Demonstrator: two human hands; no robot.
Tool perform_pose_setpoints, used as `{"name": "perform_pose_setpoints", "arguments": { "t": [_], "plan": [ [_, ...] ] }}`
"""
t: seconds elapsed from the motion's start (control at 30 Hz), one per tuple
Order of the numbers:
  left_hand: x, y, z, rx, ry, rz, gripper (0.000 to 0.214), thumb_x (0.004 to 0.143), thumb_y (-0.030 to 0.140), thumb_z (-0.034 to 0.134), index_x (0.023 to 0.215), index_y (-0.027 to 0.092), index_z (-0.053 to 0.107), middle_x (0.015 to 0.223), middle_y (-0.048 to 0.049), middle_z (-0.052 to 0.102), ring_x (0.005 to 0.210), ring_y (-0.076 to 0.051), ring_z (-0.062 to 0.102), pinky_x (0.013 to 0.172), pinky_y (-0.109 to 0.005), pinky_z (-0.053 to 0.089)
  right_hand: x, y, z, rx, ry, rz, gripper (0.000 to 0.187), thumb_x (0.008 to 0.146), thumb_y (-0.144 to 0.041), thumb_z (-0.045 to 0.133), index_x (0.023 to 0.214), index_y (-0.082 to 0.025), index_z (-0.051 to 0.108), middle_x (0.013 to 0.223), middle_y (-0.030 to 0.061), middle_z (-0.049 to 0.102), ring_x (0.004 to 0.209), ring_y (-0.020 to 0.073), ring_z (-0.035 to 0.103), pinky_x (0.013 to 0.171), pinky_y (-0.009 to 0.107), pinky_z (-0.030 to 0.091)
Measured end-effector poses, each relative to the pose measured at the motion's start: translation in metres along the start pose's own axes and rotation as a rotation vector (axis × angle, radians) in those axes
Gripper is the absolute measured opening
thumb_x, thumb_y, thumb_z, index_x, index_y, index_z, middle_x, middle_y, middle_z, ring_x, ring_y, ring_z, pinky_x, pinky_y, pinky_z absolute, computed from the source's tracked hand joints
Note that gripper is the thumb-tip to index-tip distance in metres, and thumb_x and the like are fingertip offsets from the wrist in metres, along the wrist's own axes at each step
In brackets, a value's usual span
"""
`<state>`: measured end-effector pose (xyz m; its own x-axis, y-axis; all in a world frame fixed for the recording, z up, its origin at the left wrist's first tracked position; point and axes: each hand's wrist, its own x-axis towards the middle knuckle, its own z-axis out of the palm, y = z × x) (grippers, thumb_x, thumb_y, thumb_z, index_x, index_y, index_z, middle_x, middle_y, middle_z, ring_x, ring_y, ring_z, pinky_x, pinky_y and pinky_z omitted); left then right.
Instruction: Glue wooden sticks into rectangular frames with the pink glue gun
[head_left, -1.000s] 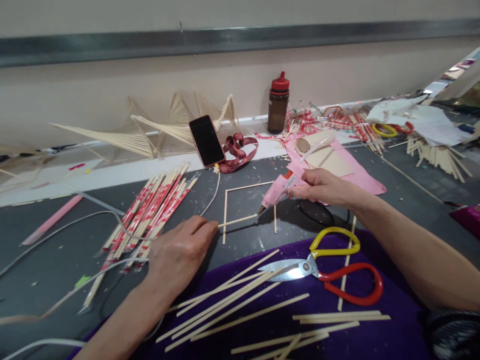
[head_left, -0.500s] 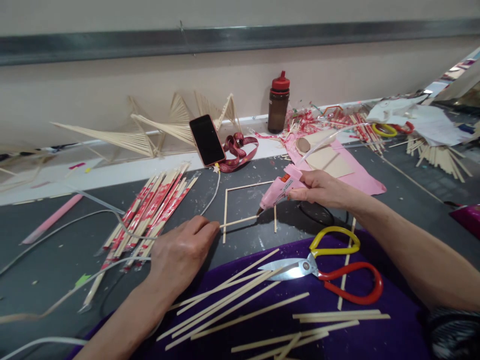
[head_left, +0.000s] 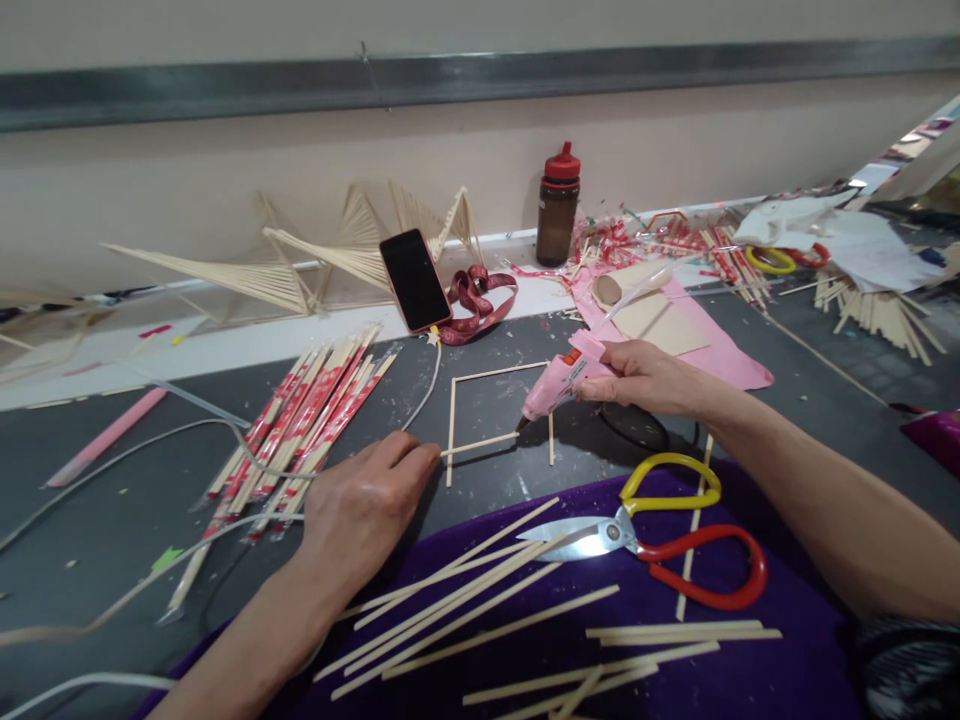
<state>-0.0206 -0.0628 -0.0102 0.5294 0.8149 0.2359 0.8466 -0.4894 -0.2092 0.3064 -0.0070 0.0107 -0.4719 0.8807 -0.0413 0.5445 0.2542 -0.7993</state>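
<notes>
My left hand (head_left: 365,505) pinches the near end of a thin bamboo stick (head_left: 480,443) and holds it level just above the dark table. My right hand (head_left: 643,375) grips a pink hot glue gun (head_left: 559,383); its nozzle touches the far end of that stick. The stick lies across the open side of a small square stick frame (head_left: 454,415) on the table. Both hands are closed on what they hold.
Several loose bamboo sticks (head_left: 465,600) and yellow-and-red scissors (head_left: 660,540) lie on a purple cloth (head_left: 750,680) near me. Wrapped chopsticks (head_left: 307,420) lie at left, with cables beside them. A phone (head_left: 413,281), brown bottle (head_left: 556,207), stick models (head_left: 300,260) and pink paper (head_left: 720,350) stand behind.
The glue gun's nozzle has stayed at the stick's far end, and its body tilted slightly upward. My left hand has kept its hold almost still.
</notes>
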Motion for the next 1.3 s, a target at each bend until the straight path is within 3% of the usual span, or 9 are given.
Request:
{"name": "perform_pose_setpoints", "arguments": {
  "t": [0.5, 0.7, 0.97, 1.3],
  "plan": [
    [0.001, 0.000, 0.000, -0.020, -0.024, -0.017, 0.019, 0.087, 0.020, 0.048, 0.092, 0.026, 0.066, 0.083, -0.0003, 0.065, 0.067, -0.013, 0.059, 0.048, -0.026, 0.030, 0.001, 0.000, 0.000, 0.024, -0.038, 0.005, 0.037, 0.079, -0.052, 0.054, 0.080, -0.015, 0.053, 0.066, -0.0030, 0.041, 0.059, 0.0089, 0.035, 0.052, 0.022, 0.026],
    [0.001, 0.001, -0.001, -0.019, -0.030, -0.020, 0.018, 0.087, 0.020, 0.049, 0.090, 0.026, 0.066, 0.080, -0.0002, 0.064, 0.066, -0.014, 0.059, 0.047, -0.026, 0.030, -0.001, -0.005, -0.004, -0.001, 0.038, 0.019, 0.039, 0.078, -0.054, 0.054, 0.070, -0.016, 0.050, 0.058, -0.0049, 0.037, 0.053, 0.0075, 0.031, 0.050, 0.023, 0.022],
    [0.002, 0.004, -0.002, -0.009, -0.034, -0.004, 0.019, 0.088, 0.019, 0.047, 0.088, 0.026, 0.066, 0.080, -0.0007, 0.064, 0.065, -0.014, 0.058, 0.049, -0.026, 0.030, -0.002, -0.008, 0.000, -0.054, -0.016, -0.027, 0.038, 0.081, -0.052, 0.051, 0.077, -0.015, 0.060, 0.064, -0.0015, 0.047, 0.057, 0.0101, 0.037, 0.053, 0.024, 0.025],
    [0.001, 0.003, -0.001, -0.048, -0.067, -0.021, 0.018, 0.085, 0.017, 0.050, 0.089, 0.025, 0.065, 0.080, -0.0008, 0.062, 0.067, -0.013, 0.056, 0.050, -0.026, 0.028, -0.001, -0.007, 0.000, -0.062, -0.040, -0.031, 0.040, 0.081, -0.054, 0.049, 0.080, -0.015, 0.060, 0.066, -0.0016, 0.047, 0.059, 0.0100, 0.038, 0.055, 0.023, 0.026]
  ]
}}
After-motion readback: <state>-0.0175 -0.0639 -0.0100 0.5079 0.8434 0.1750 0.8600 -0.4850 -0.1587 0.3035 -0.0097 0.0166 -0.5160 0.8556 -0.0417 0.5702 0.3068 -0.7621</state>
